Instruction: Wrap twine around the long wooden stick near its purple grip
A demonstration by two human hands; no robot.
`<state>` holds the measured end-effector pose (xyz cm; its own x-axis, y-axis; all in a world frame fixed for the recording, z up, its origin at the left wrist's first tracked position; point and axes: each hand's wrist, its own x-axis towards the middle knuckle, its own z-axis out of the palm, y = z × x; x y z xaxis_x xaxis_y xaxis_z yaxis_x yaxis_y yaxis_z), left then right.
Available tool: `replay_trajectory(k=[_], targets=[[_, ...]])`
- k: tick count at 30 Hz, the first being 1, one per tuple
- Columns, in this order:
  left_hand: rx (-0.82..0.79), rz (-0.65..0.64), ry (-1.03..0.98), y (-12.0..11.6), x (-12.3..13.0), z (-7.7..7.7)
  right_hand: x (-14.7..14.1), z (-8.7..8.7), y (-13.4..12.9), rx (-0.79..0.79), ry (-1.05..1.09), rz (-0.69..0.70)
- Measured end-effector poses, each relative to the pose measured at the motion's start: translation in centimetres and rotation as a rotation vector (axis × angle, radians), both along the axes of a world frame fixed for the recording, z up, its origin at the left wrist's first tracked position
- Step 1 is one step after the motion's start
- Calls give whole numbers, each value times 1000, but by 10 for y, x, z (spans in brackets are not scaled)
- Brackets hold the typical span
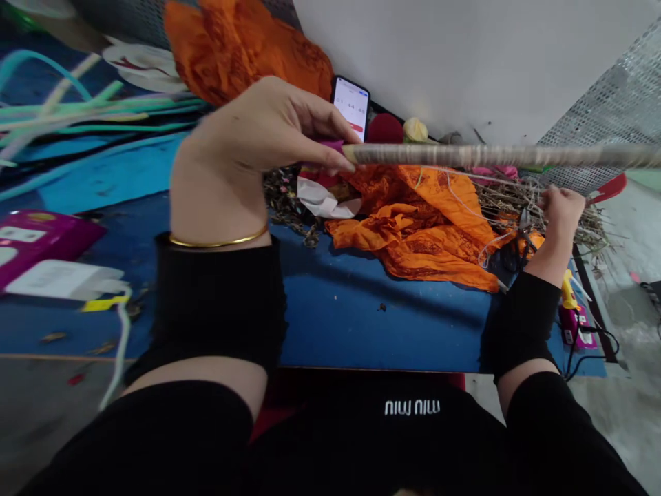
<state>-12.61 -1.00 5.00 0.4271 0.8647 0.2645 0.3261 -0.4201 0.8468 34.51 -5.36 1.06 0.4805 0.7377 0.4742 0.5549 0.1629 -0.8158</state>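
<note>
Two bare hands were raised over the blue table (330,303). The left hand (279,127), a gold bangle (222,241) at its wrist, pinched one end of a long wrapped rod (465,156) between thumb and fingers. That rod lay level in the air above the table, running off to the right, its far end blurred. The right hand (564,210), lower down, had its fingers curled tight on a pale string (483,178) that stretched leftward beneath the rod. Just beside that hand were pliers (524,227) and a heap of dry twigs (498,203). Crumpled orange cloth (413,241) spread below the rod, and a lit phone (351,103) leaned behind the left hand's fingers.
</note>
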Motion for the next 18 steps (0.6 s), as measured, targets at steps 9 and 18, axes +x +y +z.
replay_trajectory(k=[9,18], targets=[[-285,-153,-393,-7,76,-34,-158,10,-5,79,-60,616],[-275,-102,-438,-2,81,-42,-199,5,-26,157,-90,562]])
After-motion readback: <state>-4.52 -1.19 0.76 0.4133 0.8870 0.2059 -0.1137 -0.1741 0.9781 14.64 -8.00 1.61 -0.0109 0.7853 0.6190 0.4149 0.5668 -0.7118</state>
